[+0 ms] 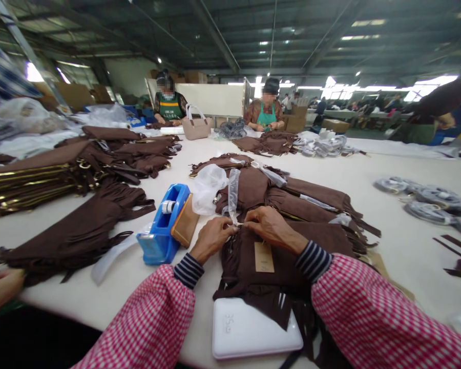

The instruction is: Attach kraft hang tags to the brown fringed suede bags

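A brown fringed bag (265, 271) lies in front of me on the white table (399, 241), a tan paper tag (264, 257) on top of it. My left hand (212, 238) and my right hand (271, 227) meet at the bag's upper edge. Both pinch a thin clear plastic wrap strip (233, 197) that rises from between the fingertips. The fingers of both hands are closed on it.
A blue tape dispenser (162, 225) stands left of my hands, a white flat device (253, 328) near the table's front edge. Piles of brown fringed bags (111, 154) cover the left and middle. Wrapped grey straps (426, 197) lie right. Two people sit across the table; another person's hand (0, 289) shows at left.
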Motion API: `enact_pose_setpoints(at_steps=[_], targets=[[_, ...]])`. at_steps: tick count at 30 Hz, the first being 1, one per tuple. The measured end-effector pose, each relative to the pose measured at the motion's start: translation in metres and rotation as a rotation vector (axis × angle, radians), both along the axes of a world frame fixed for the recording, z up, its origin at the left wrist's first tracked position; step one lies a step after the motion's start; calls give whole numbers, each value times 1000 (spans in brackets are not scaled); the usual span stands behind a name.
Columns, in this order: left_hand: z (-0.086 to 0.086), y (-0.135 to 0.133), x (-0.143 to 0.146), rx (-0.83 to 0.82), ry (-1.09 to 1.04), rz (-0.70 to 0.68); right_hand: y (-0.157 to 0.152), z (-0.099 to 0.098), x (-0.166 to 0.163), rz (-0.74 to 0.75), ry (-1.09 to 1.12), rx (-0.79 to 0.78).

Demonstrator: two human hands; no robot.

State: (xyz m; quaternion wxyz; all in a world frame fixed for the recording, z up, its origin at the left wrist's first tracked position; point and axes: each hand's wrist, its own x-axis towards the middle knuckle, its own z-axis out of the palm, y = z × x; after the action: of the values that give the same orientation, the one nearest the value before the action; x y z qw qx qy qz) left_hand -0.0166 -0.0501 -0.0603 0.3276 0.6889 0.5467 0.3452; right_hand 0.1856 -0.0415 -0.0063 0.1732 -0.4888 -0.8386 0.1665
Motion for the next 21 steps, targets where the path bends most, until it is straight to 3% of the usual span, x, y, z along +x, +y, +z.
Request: enact_pose_setpoints(at_steps=[8, 13, 21], targets=[[-11, 16, 21, -136, -242, 130, 2, -4, 4, -17, -79, 1], [-7, 4, 20, -363, -655, 178, 2, 3, 1, -23, -57, -25], [-1, -6, 23, -294, -885, 254, 1, 9, 0, 20, 14, -70]])
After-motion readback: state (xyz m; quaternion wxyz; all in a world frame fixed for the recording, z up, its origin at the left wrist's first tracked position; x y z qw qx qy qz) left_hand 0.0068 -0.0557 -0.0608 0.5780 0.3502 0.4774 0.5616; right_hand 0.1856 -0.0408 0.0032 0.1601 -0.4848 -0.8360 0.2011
